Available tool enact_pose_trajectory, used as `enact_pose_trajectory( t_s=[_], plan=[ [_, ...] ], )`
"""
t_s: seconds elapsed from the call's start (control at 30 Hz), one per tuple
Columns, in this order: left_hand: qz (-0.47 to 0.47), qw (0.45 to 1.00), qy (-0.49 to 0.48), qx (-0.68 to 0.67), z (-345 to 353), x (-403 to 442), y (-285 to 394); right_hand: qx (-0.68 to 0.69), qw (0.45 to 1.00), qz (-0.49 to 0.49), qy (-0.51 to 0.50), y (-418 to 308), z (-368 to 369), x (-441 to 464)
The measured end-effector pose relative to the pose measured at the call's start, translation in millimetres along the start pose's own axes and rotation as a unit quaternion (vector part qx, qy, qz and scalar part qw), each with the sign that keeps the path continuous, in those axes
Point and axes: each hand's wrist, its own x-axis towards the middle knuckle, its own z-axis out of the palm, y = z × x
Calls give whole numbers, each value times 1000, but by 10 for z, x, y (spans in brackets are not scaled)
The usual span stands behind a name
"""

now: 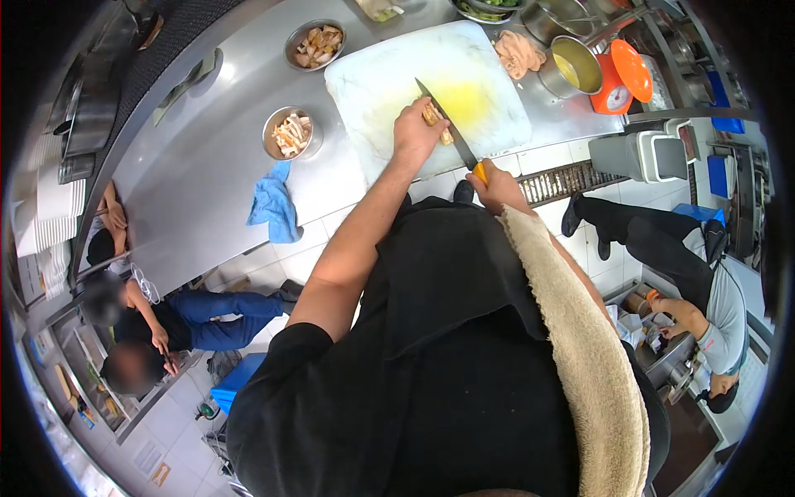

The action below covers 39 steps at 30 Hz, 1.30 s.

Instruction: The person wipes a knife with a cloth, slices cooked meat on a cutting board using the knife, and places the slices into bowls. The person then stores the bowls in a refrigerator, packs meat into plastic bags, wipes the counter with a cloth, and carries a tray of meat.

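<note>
My right hand (500, 187) is wrapped round the yellow handle of a kitchen knife (460, 141), its blade pointing away from me over the board. With its fingers closed, my left hand (416, 131) holds a browned strip of food (445, 135), whose exact kind I cannot make out, on the white cutting board (356, 87). The blade lies right alongside the strip. Yellow staining marks the board beyond the knife. To the left stand a metal bowl of pale cut strips (291, 135) and another with browned chunks (318, 46).
A blue cloth (274, 205) hangs over the counter's near edge. Right of the board are a crumpled peach cloth (519, 55), a metal pot (571, 66) and an orange scale (614, 89). Grey bins (617, 157) stand beyond. Other people work at left (178, 319) and right (675, 248).
</note>
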Motion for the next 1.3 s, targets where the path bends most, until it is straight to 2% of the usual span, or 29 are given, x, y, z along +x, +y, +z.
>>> enact_pose_trajectory(
  t_s=[0.13, 0.23, 0.33, 0.43, 0.47, 0.5, 0.57, 0.6, 0.67, 0.73, 0.83, 0.93, 1.03, 1.07, 1.17, 1.3],
  plan=[
    [-67, 992, -5, -107, -67, -41, -140, 59, 996, -10, -59, -87, -80, 98],
    [-20, 998, 57, -31, -301, -96, -194, 75, 992, -34, -96, -278, -127, 197],
    [-31, 991, 124, -25, -721, -132, -222, 83, 985, -117, -92, -623, -177, 266],
    [-55, 983, 176, 10, -1379, -159, -202, 89, 974, -132, -162, -1244, -330, 349],
    [-46, 978, 195, -48, -1570, -152, -303, 65, 963, -236, -111, -1303, -212, 457],
    [-36, 971, 213, -106, -1750, -136, -404, 42, 960, -253, -113, -1465, -202, 521],
    [-73, 960, 233, -137, -2047, -148, -488, -1, 951, -287, -114, -1825, -207, 609],
    [-91, 954, 242, -151, -2181, -157, -529, -23, 952, -285, -112, -1937, -157, 653],
    [-81, 972, 218, 32, -2312, -198, -863, -66, 953, -279, -102, -2100, -102, 718],
    [-72, 968, 168, 173, -2394, -235, -841, -86, 951, -285, -85, -2067, -36, 724],
    [-97, 961, 99, 237, -2429, -204, -757, -74, 956, -276, -62, -1906, -6, 723],
    [3, 946, 164, 279, -2392, -101, -709, -67, 969, -235, -30, -1645, -50, 707],
    [-89, 953, -27, 288, -2323, 89, -882, -46, 977, -207, 35, -1288, -152, 675],
    [-91, 949, -38, 299, -2336, 155, -889, -35, 977, -201, 61, -1140, -191, 655],
    [-96, 936, -73, 332, -2470, 339, -624, -32, 989, -105, 101, -653, -255, 570],
    [-102, 942, -15, 319, -2595, 932, -424, -55, 994, -11, 99, -178, -352, 373]
  ],
)
